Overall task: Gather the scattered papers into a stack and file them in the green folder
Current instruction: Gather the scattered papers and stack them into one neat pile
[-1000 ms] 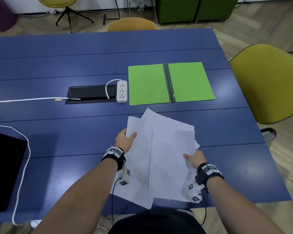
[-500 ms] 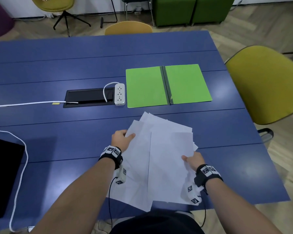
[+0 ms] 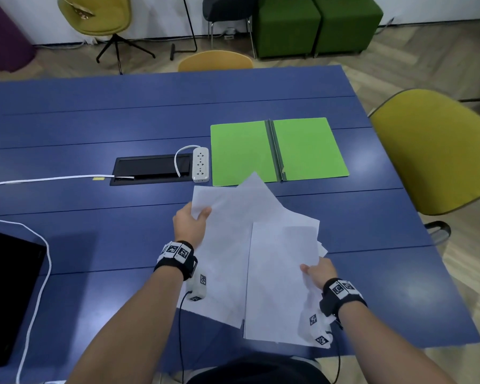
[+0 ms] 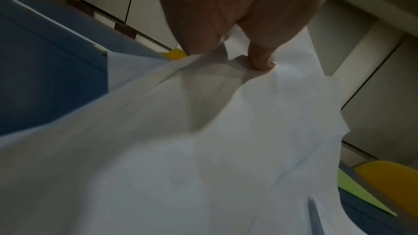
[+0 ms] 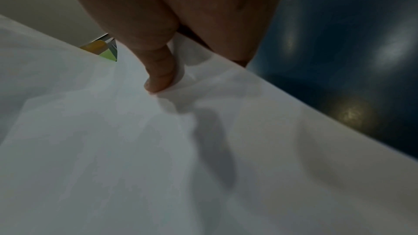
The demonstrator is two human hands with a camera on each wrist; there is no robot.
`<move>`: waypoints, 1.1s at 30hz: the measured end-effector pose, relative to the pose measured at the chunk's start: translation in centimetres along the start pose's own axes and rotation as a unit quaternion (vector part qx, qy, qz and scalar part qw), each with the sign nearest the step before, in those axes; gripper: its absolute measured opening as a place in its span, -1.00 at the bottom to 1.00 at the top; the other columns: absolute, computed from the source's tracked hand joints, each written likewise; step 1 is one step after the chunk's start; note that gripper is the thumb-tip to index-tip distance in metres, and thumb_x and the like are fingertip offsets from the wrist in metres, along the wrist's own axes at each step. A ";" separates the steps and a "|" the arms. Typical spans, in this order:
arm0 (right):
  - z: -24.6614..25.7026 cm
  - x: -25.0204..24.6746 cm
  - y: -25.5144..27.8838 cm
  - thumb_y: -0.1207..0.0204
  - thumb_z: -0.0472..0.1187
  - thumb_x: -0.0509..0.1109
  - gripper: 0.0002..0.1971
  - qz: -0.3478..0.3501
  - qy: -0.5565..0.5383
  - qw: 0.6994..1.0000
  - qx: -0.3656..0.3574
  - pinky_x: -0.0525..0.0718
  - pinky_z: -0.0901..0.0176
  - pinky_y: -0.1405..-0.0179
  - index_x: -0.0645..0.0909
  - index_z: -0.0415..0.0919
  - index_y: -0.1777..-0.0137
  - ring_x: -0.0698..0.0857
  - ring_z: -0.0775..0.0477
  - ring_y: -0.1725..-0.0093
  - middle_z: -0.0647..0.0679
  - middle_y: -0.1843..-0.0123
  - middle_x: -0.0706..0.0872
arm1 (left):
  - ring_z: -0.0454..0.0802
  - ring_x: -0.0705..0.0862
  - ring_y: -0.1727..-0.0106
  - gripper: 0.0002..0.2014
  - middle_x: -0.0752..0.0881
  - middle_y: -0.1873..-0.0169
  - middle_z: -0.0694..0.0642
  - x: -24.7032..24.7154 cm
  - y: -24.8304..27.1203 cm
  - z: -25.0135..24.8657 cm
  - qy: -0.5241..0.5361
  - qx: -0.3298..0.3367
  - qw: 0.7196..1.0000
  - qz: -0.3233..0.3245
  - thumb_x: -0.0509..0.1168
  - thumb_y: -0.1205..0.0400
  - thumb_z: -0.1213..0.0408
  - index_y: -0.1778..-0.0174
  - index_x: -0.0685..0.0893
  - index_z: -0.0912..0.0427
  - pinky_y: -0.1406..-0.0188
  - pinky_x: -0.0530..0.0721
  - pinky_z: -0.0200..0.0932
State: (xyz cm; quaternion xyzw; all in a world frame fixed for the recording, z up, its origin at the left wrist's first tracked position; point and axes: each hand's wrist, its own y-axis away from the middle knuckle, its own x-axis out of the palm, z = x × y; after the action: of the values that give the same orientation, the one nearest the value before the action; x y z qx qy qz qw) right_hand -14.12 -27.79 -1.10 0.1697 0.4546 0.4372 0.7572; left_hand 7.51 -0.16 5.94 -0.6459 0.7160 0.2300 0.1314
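Papers [image 3: 261, 245], count unclear, pinched by both hands' fingers [image 3: 204, 213] beside one green folder [image 3: 277, 151].

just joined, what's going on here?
A person holds a loose bunch of papers over the blue table, the left hand pinching the far left corner and the right hand pinching the right edge. The sheets are fanned, not yet squared. The green folder lies open beyond them, with nothing in it.

The head view was bright and evenly lit, with soft glare patches on the blue wooden table [image 3: 94, 128] and lines bowing at the frame edges. Both wrist views were dim, grainy and motion-blurred.
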 end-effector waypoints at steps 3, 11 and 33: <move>0.2 0.0 0.1 -0.56 -0.32 0.45 -0.76 -0.002 -0.006 1.000 -0.002 0.57 0.13 -0.06 0.70 -0.36 -0.20 0.67 -0.19 -0.01 -0.25 -0.15 0.78 | -0.03 0.80 -0.06 -0.84 0.84 0.06 -0.10 -1.1 -0.3 -1.7 0.038 0.047 0.998 -0.012 0.47 -0.65 0.19 -0.14 0.80 0.03 -0.13 0.69 -0.14; 1.3 0.1 0.4 -0.57 -0.27 0.43 -0.76 0.005 0.017 1.000 -0.020 0.61 0.07 -0.11 0.70 -0.31 -0.19 0.70 -0.24 -0.08 -0.19 -0.12 0.79 | 0.16 0.80 -0.08 -0.88 0.84 0.06 0.06 -3.8 -1.2 -6.8 0.139 0.121 0.982 -0.027 0.48 -0.62 0.23 0.06 0.77 -0.14 -0.23 0.74 0.27; 2.4 -0.3 2.1 -0.54 -0.40 0.37 -0.63 0.007 -0.069 0.997 -0.021 0.37 0.17 0.45 0.43 -0.16 0.48 0.43 -0.06 0.42 -0.01 0.50 0.52 | -0.05 0.81 -0.18 -0.76 0.83 -0.16 0.07 -2.5 -0.2 -11.3 0.264 0.080 0.961 0.000 0.43 -0.70 0.31 -0.27 0.71 0.27 -0.16 0.75 -0.19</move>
State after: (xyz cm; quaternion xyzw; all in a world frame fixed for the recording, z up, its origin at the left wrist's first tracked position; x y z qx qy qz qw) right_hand -13.28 -26.49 1.71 0.1869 0.3906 0.4395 0.7870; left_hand 9.28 -3.64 16.89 -0.6708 0.7415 -0.0063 -0.0109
